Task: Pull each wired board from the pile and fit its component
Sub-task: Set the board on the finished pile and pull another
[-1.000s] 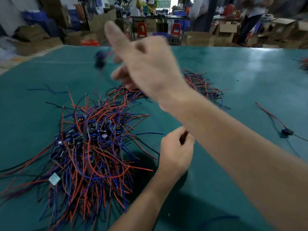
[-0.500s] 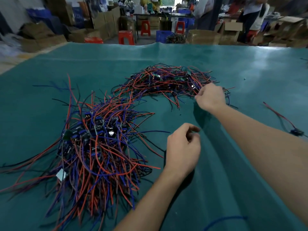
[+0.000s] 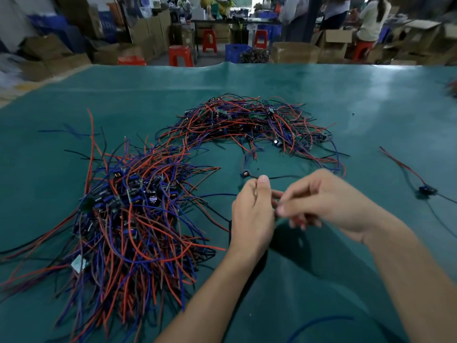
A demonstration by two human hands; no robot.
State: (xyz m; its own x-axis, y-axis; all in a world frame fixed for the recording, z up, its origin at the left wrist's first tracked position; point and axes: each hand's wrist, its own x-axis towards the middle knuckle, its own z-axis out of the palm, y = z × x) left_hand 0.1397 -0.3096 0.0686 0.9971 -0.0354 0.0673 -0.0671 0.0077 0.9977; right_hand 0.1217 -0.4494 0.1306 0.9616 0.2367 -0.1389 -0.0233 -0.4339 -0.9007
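Over the green tabletop (image 3: 346, 100), near its middle, both hands meet just in front of the far pile: the left hand (image 3: 252, 214) has its fingers curled with the thumb pressed down on a thin dark lead, and the right hand (image 3: 319, 201) is pinched at its fingertips right against the left, though blur hides what, if anything, sits between them. A small wired board (image 3: 244, 174) lies on the cloth just beyond the left thumb, its lead running back into that grip, so one unit looks to be drawn out and in hand for fitting. As for progress, my reading is that much is left: the far pile (image 3: 249, 125) of red, blue and black leads is sizeable, and the larger near pile (image 3: 128, 209) at the left is thick with little boards. Which heap is finished work I cannot tell. One lone wired board (image 3: 425, 189) sits well apart at the right
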